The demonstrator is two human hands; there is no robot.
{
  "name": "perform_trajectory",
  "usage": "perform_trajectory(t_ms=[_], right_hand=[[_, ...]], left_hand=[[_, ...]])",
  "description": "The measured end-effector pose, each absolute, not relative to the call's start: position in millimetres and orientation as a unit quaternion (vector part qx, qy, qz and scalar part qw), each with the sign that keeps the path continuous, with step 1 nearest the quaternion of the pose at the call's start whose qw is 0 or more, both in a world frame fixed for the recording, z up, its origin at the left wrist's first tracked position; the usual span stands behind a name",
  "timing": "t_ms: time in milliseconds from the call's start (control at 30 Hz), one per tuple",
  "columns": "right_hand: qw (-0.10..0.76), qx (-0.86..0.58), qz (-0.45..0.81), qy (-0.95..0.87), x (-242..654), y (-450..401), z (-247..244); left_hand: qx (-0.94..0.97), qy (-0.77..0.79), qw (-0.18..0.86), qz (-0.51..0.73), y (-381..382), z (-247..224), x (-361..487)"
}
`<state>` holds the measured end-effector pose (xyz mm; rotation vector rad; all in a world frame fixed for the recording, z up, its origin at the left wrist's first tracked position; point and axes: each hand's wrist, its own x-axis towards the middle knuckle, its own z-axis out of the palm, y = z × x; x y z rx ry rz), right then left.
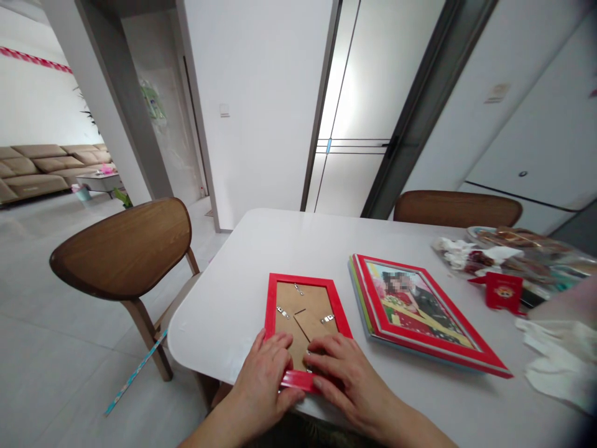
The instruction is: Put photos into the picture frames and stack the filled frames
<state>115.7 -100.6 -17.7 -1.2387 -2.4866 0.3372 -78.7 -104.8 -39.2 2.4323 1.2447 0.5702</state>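
Note:
A red picture frame [342, 311] lies face down on the white table, its brown backing board [308, 298] and several metal clips showing. My left hand [268, 370] grips the frame's near left corner, fingers curled over the edge and thumb along the near side. At the near right corner, my right hand [347, 376] holds the frame too, its fingertips on the board by the lower clip and its thumb at the near rail. That lower clip is partly covered by my fingers. To the right lies a stack of frames, topped by a red-framed photo [415, 298].
Plastic bags [532, 246], tissues [559, 354] and a red card [504, 291] lie on the table's right side. Wooden chairs stand at the left [125, 249] and the far right [457, 208]. The white table's [224, 286] rounded left corner is close by.

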Motion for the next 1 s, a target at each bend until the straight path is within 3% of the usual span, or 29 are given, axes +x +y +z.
perform_trajectory(t_ms=[167, 300, 433, 600, 1000], right_hand=[[0.151, -0.590, 0.001, -0.793, 125, -66, -28], [0.123, -0.595, -0.028, -0.793, 128, -60, -33], [0.138, -0.584, -0.021, -0.800, 122, -63, -27], [0.221, -0.518, 0.043, -0.825, 82, -47, -18], [0.258, -0.482, 0.108, -0.830, 54, -24, -46]], left_hand=[[0.855, 0.437, 0.186, 0.207, -105, -41, -79], [0.851, 0.439, 0.192, 0.214, -106, -40, -79], [0.845, 0.444, 0.197, 0.224, -107, -40, -79], [0.840, 0.440, 0.206, 0.243, -106, -46, -79], [0.846, 0.430, 0.214, 0.232, -101, -51, -80]])
